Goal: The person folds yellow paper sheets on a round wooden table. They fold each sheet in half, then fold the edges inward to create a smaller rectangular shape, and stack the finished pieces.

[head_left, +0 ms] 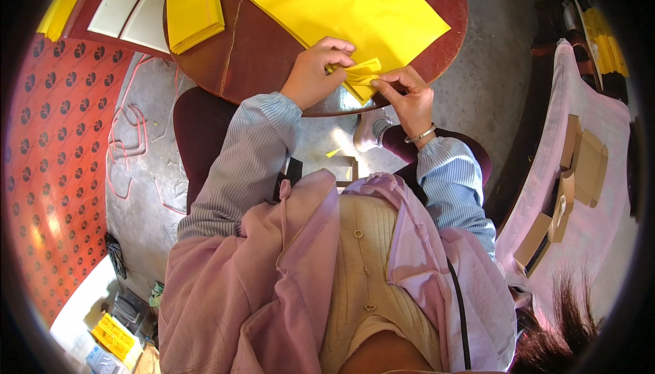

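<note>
Both hands pinch folded yellow paper (359,77) between them: left hand (315,74), right hand (408,95).

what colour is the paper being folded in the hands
Bright yellow; the folded paper sits pinched between the left hand and right hand, clearest in the head view.

Strong daylight fills the scene, brightest on the yellow paper (348,2) at the far side of the round wooden table (273,53), which glows almost flat with little surface detail. Sunlit patches and hard shadows fall on the concrete floor (150,149) under the table's near edge. The pink cloth (600,169) at the right is washed pale. The fisheye bends straight edges toward the rim, where a black vignette closes all 4 corners. Focus is fairly sharp centrally, softer outward.
</note>
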Demonstrator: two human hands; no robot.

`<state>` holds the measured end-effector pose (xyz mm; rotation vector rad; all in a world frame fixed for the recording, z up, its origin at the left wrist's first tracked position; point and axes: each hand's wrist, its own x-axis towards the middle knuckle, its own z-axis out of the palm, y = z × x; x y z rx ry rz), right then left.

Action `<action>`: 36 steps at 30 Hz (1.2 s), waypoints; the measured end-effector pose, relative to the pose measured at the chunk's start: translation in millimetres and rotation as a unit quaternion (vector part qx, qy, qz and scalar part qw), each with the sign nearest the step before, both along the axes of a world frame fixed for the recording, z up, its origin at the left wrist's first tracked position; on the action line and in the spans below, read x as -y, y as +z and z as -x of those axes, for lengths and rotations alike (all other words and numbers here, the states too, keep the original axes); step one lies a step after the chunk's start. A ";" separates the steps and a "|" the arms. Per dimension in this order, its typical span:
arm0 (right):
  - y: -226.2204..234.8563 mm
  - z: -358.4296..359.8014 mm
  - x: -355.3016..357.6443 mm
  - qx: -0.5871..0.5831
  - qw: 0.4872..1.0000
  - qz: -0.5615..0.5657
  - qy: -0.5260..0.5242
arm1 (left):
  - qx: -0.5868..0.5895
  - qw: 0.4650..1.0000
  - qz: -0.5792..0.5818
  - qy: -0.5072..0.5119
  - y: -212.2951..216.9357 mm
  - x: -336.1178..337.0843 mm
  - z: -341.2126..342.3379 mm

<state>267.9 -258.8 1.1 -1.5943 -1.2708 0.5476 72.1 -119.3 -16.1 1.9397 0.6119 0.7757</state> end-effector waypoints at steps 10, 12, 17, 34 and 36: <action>0.3 4.3 -2.1 -0.010 1.000 -0.023 0.001 | 0.005 0.999 -0.003 0.037 -1.3 6.2 -7.6; 1.5 5.2 -0.9 0.001 0.999 -0.035 0.009 | 0.003 0.999 -0.002 0.042 -1.9 6.9 -8.6; 2.4 0.5 0.3 0.062 0.996 -0.044 0.039 | 0.003 0.999 0.007 0.041 -1.6 5.4 -7.1; 9.2 3.2 1.1 0.093 0.994 -0.045 0.029 | -0.002 0.999 -0.006 0.054 -0.3 7.8 -10.3; 8.9 2.6 1.2 0.099 0.994 -0.039 0.027 | 0.008 0.999 -0.003 0.046 -1.7 6.2 -9.2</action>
